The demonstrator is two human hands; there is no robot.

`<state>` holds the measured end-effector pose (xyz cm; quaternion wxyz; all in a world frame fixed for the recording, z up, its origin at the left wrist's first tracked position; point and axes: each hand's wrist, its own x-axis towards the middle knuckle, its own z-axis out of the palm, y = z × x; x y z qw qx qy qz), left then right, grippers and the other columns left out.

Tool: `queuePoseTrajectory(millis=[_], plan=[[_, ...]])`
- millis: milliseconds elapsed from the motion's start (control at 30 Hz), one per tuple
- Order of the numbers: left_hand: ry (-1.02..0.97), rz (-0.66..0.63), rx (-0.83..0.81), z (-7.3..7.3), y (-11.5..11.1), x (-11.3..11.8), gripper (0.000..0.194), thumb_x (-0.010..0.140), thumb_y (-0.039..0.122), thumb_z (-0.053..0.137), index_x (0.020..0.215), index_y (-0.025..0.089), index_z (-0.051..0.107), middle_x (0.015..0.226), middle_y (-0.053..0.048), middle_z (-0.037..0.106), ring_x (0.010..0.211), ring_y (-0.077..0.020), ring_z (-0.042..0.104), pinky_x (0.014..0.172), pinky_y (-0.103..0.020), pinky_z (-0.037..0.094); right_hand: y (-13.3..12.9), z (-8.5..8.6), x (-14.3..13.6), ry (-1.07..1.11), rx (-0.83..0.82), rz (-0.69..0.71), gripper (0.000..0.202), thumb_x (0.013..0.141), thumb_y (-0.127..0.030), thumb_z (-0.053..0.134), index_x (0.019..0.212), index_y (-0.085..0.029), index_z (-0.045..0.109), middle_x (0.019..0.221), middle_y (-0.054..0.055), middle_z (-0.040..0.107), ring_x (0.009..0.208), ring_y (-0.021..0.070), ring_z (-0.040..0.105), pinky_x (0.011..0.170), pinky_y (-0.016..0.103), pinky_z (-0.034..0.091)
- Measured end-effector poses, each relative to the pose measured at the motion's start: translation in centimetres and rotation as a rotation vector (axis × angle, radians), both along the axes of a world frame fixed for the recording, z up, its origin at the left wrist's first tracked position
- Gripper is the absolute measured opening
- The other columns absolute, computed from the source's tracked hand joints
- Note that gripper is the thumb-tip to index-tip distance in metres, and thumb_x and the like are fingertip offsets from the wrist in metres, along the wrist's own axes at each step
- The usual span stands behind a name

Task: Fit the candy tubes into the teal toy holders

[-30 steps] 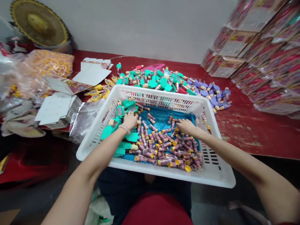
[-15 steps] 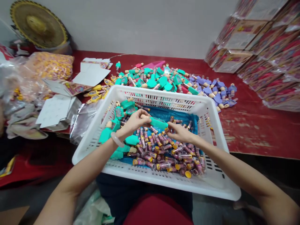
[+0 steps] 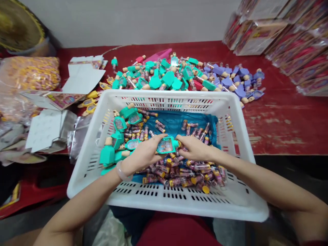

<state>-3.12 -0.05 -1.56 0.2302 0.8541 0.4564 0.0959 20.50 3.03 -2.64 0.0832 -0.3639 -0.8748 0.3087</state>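
A teal bottle-shaped case point(image 3: 166, 145) with a clear window is held level above the white basket point(image 3: 164, 204). My left hand point(image 3: 143, 152) pinches its wide end, with a pale bracelet on the wrist. At its narrow end my right hand point(image 3: 193, 147) has its fingers closed round the neck; a tube there is mostly hidden by the fingers. Small clear tubes with yellow caps point(image 3: 202, 167) lie heaped below on a blue plastic sheet point(image 3: 171, 123). More teal cases point(image 3: 107, 155) with cork-like stoppers sit in the basket's left side.
Behind the basket, teal pieces point(image 3: 167, 78) and purple pieces point(image 3: 241, 90) are piled on the red table point(image 3: 282, 126). Cut white cartons point(image 3: 44, 130) and a bag of yellow items point(image 3: 38, 73) lie left. Wrapped packs point(image 3: 263, 36) are stacked at the right.
The teal case has turned so its window faces up, and both hands have moved slightly lower. My left hand now grips its wide end. The whole view has shifted.
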Motion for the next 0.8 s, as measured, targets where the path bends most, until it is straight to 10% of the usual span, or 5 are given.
queuePoseTrajectory(millis=[367,800], plan=[[0.289,-0.045,0.017,0.5,-0.9,0.4,0.055,0.086,0.033,0.056,0.137,0.027,0.037,0.114,-0.007,0.059,0.091,-0.0235,0.064,0.067,-0.029,0.048,-0.4,0.0,-0.4,-0.159,-0.052,-0.038,0.009,0.079,-0.027,0.053,0.077,-0.018,0.056,0.07,0.002,0.062,0.062,0.0133,0.053,0.055,0.023,0.026],[-0.008,0.021,-0.055,-0.8,-1.3,0.5,0.043,0.088,0.037,0.055,0.128,0.022,0.046,0.121,-0.006,0.061,0.102,-0.0229,0.063,0.085,-0.034,0.051,-1.0,-0.1,-0.4,-0.294,0.033,-0.045,0.009,0.077,-0.024,0.051,0.08,-0.018,0.057,0.072,0.003,0.064,0.062,0.0143,0.053,0.053,0.025,0.018]])
